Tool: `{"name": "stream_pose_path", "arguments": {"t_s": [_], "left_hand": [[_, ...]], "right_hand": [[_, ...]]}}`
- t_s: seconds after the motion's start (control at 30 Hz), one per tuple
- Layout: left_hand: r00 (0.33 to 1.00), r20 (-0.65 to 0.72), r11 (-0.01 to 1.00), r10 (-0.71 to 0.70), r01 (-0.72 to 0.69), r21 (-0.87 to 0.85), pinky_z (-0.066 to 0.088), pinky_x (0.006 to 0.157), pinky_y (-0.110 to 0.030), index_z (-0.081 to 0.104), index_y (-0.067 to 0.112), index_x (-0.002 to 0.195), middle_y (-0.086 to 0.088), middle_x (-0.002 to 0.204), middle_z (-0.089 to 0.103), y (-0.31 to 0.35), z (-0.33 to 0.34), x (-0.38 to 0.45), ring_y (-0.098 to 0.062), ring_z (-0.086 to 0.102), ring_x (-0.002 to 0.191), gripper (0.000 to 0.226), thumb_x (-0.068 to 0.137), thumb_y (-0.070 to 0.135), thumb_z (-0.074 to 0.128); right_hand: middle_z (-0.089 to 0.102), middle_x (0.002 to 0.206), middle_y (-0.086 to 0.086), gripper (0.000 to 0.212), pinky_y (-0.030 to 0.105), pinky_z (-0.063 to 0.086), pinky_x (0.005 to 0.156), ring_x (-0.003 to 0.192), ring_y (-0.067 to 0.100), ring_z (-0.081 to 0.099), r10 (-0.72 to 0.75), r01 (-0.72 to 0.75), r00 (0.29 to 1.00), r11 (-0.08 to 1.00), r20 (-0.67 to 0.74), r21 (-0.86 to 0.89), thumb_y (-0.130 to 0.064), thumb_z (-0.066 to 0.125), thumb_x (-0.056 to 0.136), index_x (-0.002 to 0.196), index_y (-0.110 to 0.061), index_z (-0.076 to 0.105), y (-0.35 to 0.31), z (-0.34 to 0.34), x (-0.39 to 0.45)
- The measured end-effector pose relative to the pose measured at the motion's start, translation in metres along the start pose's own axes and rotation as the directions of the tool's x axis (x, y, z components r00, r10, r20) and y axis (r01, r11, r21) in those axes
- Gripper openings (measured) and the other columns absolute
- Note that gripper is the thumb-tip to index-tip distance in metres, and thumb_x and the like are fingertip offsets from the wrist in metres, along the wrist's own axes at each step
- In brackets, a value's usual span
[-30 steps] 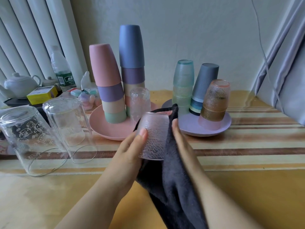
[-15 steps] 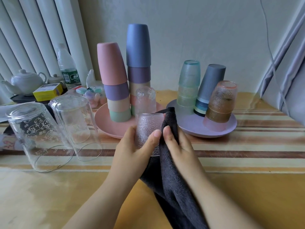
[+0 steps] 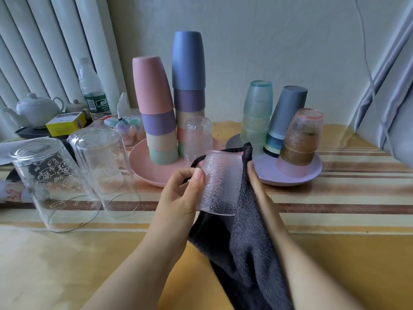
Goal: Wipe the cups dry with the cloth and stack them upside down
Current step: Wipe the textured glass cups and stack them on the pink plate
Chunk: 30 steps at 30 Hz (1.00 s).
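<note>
My left hand (image 3: 181, 195) grips a clear dimpled cup (image 3: 220, 182), held upside down above the table. A dark grey cloth (image 3: 245, 229) wraps the cup's right side and hangs below it. My right hand (image 3: 257, 186) presses the cloth against the cup, its fingers mostly hidden behind the fabric. Behind, a pink plate (image 3: 147, 173) carries two tall stacks of inverted coloured cups (image 3: 156, 115) and a clear dimpled cup (image 3: 197, 137). A purple plate (image 3: 297, 177) holds stacked green cups (image 3: 257, 113), a grey cup stack (image 3: 283, 121) and an amber cup (image 3: 301, 137).
Two large clear glasses (image 3: 55, 182) stand upside down at the left. Farther back left are a white teapot (image 3: 36, 109), a yellow box (image 3: 66, 123) and a water bottle (image 3: 92, 90). A grey curtain (image 3: 388, 86) hangs at the right. A striped runner (image 3: 335, 198) crosses the table.
The cup has turned in my hands. My left thumb has shifted on its left side, and my right hand has moved from the cup's front to its right side under the cloth.
</note>
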<state>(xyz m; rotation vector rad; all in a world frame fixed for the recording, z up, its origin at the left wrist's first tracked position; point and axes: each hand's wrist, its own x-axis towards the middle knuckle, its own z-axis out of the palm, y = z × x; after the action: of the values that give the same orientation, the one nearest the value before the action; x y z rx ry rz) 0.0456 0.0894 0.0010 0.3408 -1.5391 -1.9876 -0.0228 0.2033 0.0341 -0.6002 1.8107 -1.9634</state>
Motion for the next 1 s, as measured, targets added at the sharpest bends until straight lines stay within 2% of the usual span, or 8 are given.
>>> {"name": "stream_pose_path", "arguments": {"t_s": [0.13,0.33,0.47,0.63,0.73,0.87,0.93,1.0], "left_hand": [[0.979,0.0,0.902,0.203,-0.187,0.389,0.048,0.079,-0.031,0.067,0.021,0.095,-0.01,0.089,0.069,-0.002,-0.001,0.0,-0.016,0.061,0.083,0.048,0.089,0.063,0.045],[0.989,0.098,0.893,0.109,-0.141,0.428,0.049,0.083,-0.014,0.063,0.031,0.108,0.022,0.1,0.071,0.0,0.001,-0.007,0.008,0.064,0.097,0.051,0.073,0.068,0.058],[0.967,0.254,0.945,-0.029,-0.056,0.323,0.052,0.082,-0.02,0.065,0.024,0.109,0.011,0.104,0.074,0.006,-0.004,-0.005,-0.003,0.068,0.1,0.047,0.072,0.053,0.07],[0.939,0.328,0.994,-0.103,0.087,0.062,0.053,0.083,-0.021,0.075,0.015,0.1,-0.004,0.106,0.075,0.011,0.0,-0.009,-0.014,0.07,0.099,0.038,0.079,0.045,0.065],[0.96,0.261,0.994,-0.098,0.11,-0.029,0.043,0.102,-0.034,0.073,0.02,0.109,-0.002,0.119,0.07,0.006,0.001,-0.006,-0.015,0.064,0.115,0.047,0.078,0.054,0.066],[0.984,0.179,1.0,-0.006,0.004,0.012,0.043,0.097,-0.021,0.064,0.019,0.118,0.004,0.118,0.071,0.004,0.004,-0.007,-0.007,0.061,0.116,0.052,0.082,0.056,0.056],[0.991,0.126,0.978,0.053,-0.077,0.192,0.037,0.087,-0.002,0.063,0.027,0.11,0.013,0.109,0.068,0.007,0.006,-0.006,0.003,0.056,0.111,0.048,0.08,0.061,0.046],[0.99,0.098,0.909,0.099,-0.13,0.396,0.03,0.089,0.001,0.062,0.028,0.111,0.014,0.102,0.055,0.007,0.002,-0.003,0.003,0.046,0.108,0.064,0.079,0.076,0.034]], "right_hand": [[0.05,0.097,-0.036,0.022,-0.008,0.032,0.079,0.083,-0.025,0.05,-0.089,0.089,0.996,0.993,-0.004,0.08,-0.031,0.03,0.098,0.1,-0.038,0.051,0.004,0.001,0.005],[0.047,0.092,-0.04,0.014,-0.011,0.03,0.066,0.073,-0.037,0.042,-0.141,0.137,0.988,0.988,-0.062,-0.074,-0.036,0.039,0.094,0.091,-0.047,0.048,0.015,0.006,0.003],[0.057,0.108,-0.03,0.029,-0.008,0.034,0.075,0.086,-0.031,0.047,-0.102,0.102,0.995,0.995,-0.017,0.001,-0.045,0.035,0.091,0.11,-0.038,0.056,0.012,0.001,0.006],[0.074,0.086,-0.005,0.042,0.019,0.052,0.074,0.08,0.004,0.069,0.088,-0.142,0.986,0.889,0.141,0.435,-0.044,0.043,0.083,0.068,-0.027,0.078,0.004,0.003,0.003],[0.072,0.071,-0.013,0.051,0.019,0.048,0.072,0.073,0.002,0.066,0.131,-0.155,0.988,0.901,0.085,0.405,-0.042,0.042,0.089,0.052,-0.026,0.074,0.009,0.005,0.003],[0.061,0.102,-0.022,0.027,0.008,0.04,0.085,0.085,-0.003,0.057,0.086,-0.09,0.996,0.974,0.031,0.207,-0.035,0.034,0.096,0.088,-0.029,0.059,0.012,0.003,0.002],[0.066,0.103,-0.016,0.03,0.011,0.042,0.093,0.091,-0.005,0.06,0.054,-0.069,0.996,0.971,0.072,0.227,-0.036,0.031,0.097,0.095,-0.029,0.06,0.015,0.003,0.003],[0.062,0.109,-0.02,0.03,0.004,0.04,0.09,0.098,-0.013,0.055,0.0,-0.01,0.998,0.987,0.068,0.16,-0.038,0.03,0.097,0.105,-0.029,0.058,0.015,0.004,0.004]]}}
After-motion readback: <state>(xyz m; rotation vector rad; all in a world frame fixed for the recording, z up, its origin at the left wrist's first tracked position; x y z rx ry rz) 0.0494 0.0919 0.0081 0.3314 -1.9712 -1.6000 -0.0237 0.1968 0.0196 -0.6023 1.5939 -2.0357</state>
